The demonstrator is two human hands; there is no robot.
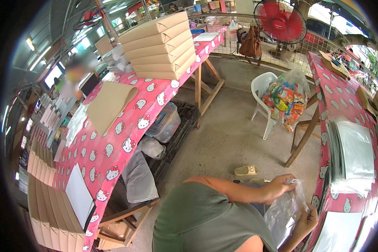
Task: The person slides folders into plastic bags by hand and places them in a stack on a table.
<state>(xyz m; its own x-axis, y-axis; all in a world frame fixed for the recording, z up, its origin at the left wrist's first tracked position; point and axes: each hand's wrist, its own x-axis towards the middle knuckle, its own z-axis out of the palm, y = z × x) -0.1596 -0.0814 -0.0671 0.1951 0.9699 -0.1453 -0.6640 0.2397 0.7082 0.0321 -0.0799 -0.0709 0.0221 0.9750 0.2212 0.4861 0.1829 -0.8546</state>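
Plastic bag [279, 215], clear and crumpled, hangs just off the left edge of the pink counter [336, 106], grasped by the left grip [280, 187] at its top and the right grip [308, 216] along its side. Near that edge lies a white sheet [339, 232]; farther along, stacked clear sleeves [353, 147]. Beyond stands a white chair [262, 85].

Red fan [280, 22], hanging brown bag [251, 45]
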